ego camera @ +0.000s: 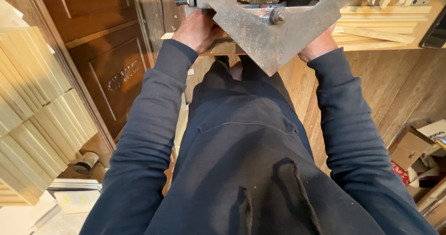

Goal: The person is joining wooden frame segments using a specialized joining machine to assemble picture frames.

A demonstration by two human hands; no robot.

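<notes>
Wooden plank floor point(409, 91): cardboard box point(411, 147) at right, small metal can point(86, 162) at left.

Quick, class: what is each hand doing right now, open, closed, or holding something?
Left hand: closed on the wooden strip under the triangular metal plate.
Right hand: fingers hidden behind the plate; cannot be told.

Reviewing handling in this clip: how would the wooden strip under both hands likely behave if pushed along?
The wooden strip looks thin and long, so probably light and a little bendy. The left hand and right hand press on it either side of the triangular metal plate, suggesting it shifts easily. Flat faces: it should slide, not roll.
</notes>
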